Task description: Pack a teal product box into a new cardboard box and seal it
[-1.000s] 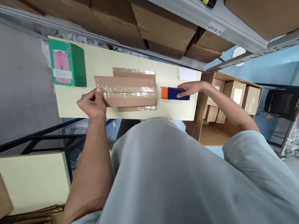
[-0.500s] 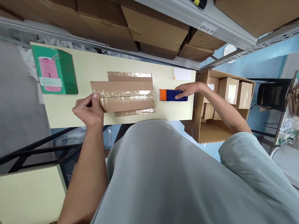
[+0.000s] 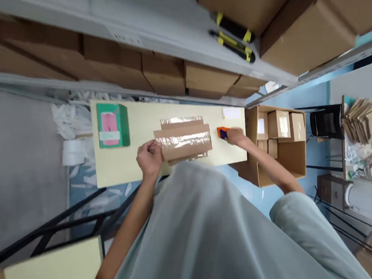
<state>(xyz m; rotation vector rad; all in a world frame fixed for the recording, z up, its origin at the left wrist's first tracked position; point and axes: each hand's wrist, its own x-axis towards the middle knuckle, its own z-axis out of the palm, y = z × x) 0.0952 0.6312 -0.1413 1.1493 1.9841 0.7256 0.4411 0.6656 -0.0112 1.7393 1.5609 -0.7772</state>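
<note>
A flattened cardboard box [image 3: 183, 140] covered with strips of clear tape lies on the pale yellow table [image 3: 126, 165]. My left hand [image 3: 149, 156] pinches its left end, fingers closed on the cardboard. My right hand [image 3: 236, 136] rests closed over a blue and orange tape dispenser [image 3: 222, 132] just right of the cardboard. Most of the dispenser is hidden under the hand. A green box with a pink picture [image 3: 112, 124] lies at the table's far left.
Shelves of brown cartons [image 3: 164, 74] run behind the table, with yellow-black tools [image 3: 234, 41] on a shelf. An open carton of small boxes [image 3: 279, 136] stands right of the table. A white slip [image 3: 231, 112] lies near the table's back right corner.
The view has pulled back and swung, so table and hands look smaller. Both hands keep their places on the cardboard and the dispenser; the right hand now covers more of the dispenser.
</note>
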